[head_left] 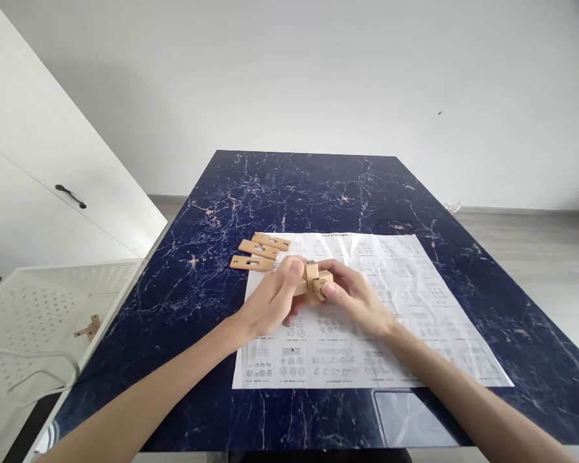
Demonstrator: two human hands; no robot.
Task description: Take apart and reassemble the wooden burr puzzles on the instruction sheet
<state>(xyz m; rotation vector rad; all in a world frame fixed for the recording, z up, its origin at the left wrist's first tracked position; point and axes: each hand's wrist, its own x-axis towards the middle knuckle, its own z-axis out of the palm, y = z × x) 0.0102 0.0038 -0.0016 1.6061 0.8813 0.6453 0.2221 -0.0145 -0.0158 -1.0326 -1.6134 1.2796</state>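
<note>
Between my two hands, just above the printed sheet (395, 289), is a small wooden burr puzzle (312, 272) of interlocking blocks. My left hand (275, 292) is closed around its left side, thumb on top. From the right, my right hand (354, 296) grips it with the thumb pressed against a block end. Part of the puzzle is hidden by my fingers. Left of my hands, flat wooden pieces with slots and numbers lie in a fan: a lower piece (241, 262), a middle piece (251, 248) and an upper piece (265, 238), partly over the sheet's edge.
The dark blue marbled table (289, 186) stands before a pale wall. A clear flat plastic item (415, 418) lies at its front edge. To the left, a white perforated basket (48, 302) holds a wooden cross-shaped piece (91, 326) and a cable, beside a white cabinet (53, 148).
</note>
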